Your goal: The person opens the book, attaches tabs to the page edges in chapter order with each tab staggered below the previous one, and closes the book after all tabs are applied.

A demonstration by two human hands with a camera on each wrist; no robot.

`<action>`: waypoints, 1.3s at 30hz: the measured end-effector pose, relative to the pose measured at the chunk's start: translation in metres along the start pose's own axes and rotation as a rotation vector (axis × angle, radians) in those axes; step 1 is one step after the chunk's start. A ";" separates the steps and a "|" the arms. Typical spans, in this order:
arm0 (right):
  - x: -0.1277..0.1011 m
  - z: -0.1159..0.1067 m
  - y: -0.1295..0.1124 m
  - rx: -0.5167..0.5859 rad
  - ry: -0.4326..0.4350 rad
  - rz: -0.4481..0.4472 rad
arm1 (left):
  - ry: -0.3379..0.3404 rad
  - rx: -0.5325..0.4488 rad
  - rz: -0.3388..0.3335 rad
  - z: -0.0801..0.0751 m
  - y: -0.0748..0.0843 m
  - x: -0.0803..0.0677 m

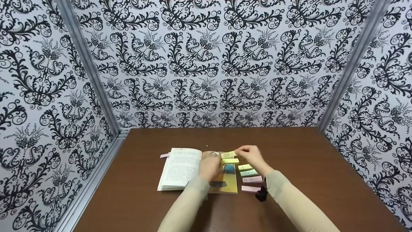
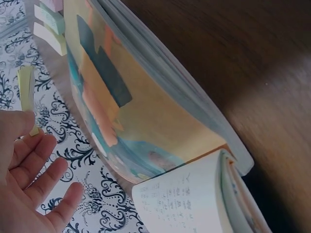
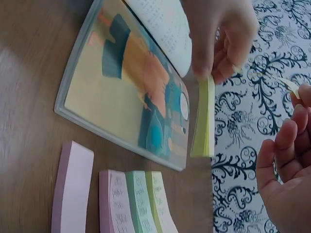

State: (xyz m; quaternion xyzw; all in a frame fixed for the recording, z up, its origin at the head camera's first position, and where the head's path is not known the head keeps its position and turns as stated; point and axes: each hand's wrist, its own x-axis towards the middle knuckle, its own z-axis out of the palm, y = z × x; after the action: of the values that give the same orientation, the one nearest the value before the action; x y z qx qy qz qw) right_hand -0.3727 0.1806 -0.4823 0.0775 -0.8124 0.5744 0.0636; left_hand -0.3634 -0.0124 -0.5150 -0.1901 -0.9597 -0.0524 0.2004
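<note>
My left hand point(image 1: 210, 167) pinches a pad of yellow sticky notes point(image 3: 204, 121) by one end, above the illustrated side of an open book point(image 1: 180, 167). To its right, my right hand point(image 1: 254, 157) holds a single yellow sticky note point(image 1: 228, 155) between thumb and finger. In the right wrist view that note is a thin, curling strip, apart from the pad. My left hand's other fingers point(image 2: 41, 165) are loosely bent in the left wrist view. The book's printed page lies on the left, its colourful picture point(image 3: 141, 73) on the right.
Right of the book lie several sticky note pads: yellow point(image 1: 245, 167), green point(image 1: 249, 173), a pink one with writing point(image 1: 252, 179) and a plain pink one point(image 1: 251, 188). A pink tab point(image 1: 164, 155) sticks out from the book's left edge. Patterned walls surround the brown table point(image 1: 135, 199).
</note>
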 end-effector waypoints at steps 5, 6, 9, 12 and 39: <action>0.001 -0.018 0.004 -0.003 0.057 0.018 | -0.006 -0.023 0.036 -0.007 0.006 -0.001; 0.000 -0.021 0.005 0.001 0.067 0.018 | -0.015 -0.034 0.047 -0.009 0.008 -0.001; 0.000 -0.030 0.009 0.018 0.101 0.036 | -0.033 -0.079 0.098 -0.013 0.017 -0.005; -0.003 -0.037 0.014 0.044 0.127 0.058 | -0.055 -0.117 0.173 -0.016 0.029 -0.012; -0.008 -0.044 0.031 0.054 0.122 0.130 | -0.133 0.124 0.432 -0.004 0.080 -0.043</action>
State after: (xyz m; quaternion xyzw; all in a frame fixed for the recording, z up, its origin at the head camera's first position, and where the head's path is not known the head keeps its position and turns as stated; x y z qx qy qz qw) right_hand -0.3704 0.2329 -0.4976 -0.0086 -0.7946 0.6027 0.0735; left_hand -0.2945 0.0458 -0.5269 -0.3813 -0.9093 0.0635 0.1544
